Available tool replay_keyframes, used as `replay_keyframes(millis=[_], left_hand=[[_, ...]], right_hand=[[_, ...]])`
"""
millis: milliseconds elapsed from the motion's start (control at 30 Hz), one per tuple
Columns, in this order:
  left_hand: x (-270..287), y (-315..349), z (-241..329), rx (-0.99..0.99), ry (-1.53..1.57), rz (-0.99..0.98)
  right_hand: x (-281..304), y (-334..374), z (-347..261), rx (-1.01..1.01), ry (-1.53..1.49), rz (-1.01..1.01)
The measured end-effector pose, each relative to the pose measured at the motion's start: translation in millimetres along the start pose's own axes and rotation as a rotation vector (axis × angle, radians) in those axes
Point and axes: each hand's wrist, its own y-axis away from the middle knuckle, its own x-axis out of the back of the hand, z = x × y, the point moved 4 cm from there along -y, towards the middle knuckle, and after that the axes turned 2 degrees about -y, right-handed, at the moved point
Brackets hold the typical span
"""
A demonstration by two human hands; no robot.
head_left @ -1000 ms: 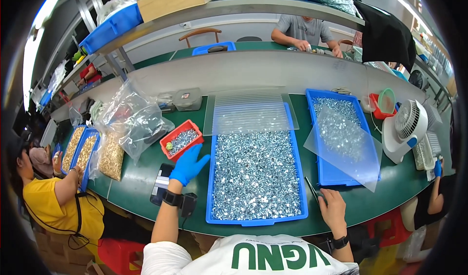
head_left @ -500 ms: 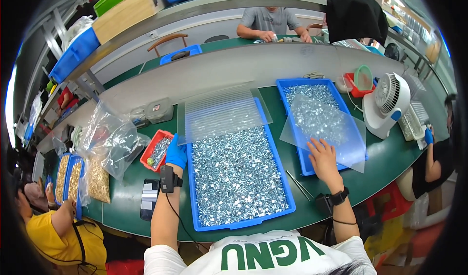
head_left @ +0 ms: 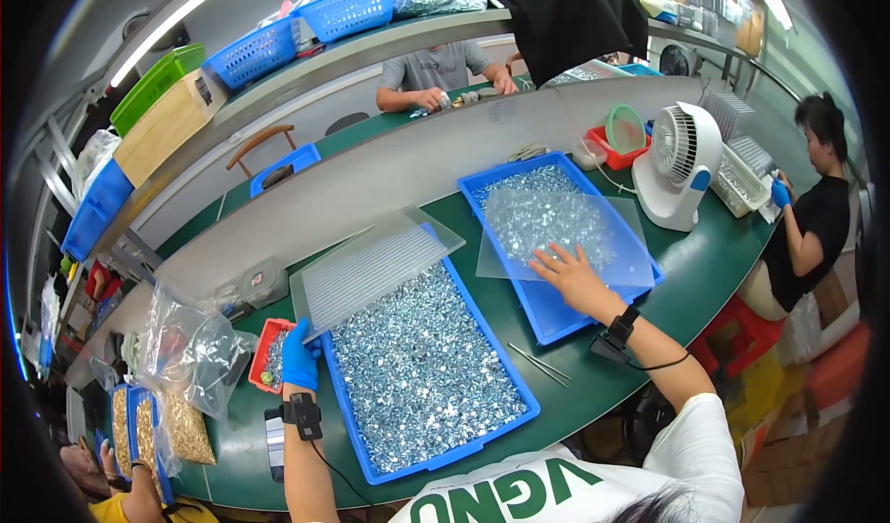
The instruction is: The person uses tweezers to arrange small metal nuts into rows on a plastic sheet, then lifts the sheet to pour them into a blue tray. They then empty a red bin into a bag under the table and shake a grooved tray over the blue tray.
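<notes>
My left hand [head_left: 300,361], in a blue glove, pinches the near left corner of a clear ribbed plastic plate [head_left: 371,277]. That plate covers the far end of a blue tray [head_left: 530,414] full of small shiny metal pieces. My right hand [head_left: 577,282] is bare, with fingers spread flat on a clear plastic sheet [head_left: 623,261]. Beneath the sheet is a second blue tray [head_left: 468,191], its far part holding similar small pieces. A small red tray [head_left: 255,370] with more pieces stands beside my left hand.
Thin metal rods [head_left: 540,363] lie between the trays. A white fan [head_left: 684,166] stands at right. Clear bags [head_left: 190,338] and a phone [head_left: 275,444] are at left. One person [head_left: 805,217] sits at right, another [head_left: 426,78] across the partition, a third at lower left.
The head view has turned, so the trays now look more slanted and further left. Both hands keep their places on the plate and the sheet.
</notes>
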Motion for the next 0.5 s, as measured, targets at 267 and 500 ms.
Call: replay_keyframes(millis=[267, 500], left_hand=[[-39.8, 51.4, 23.5, -0.142, 0.322, 0.03], [-16.9, 102.3, 20.0, -0.23, 0.427, -0.061]], right_hand=[[12.2, -2.7, 29.4, 0.197, -0.107, -0.05], [49.8, 2.0, 4.1, 0.087, -0.118, 0.048]])
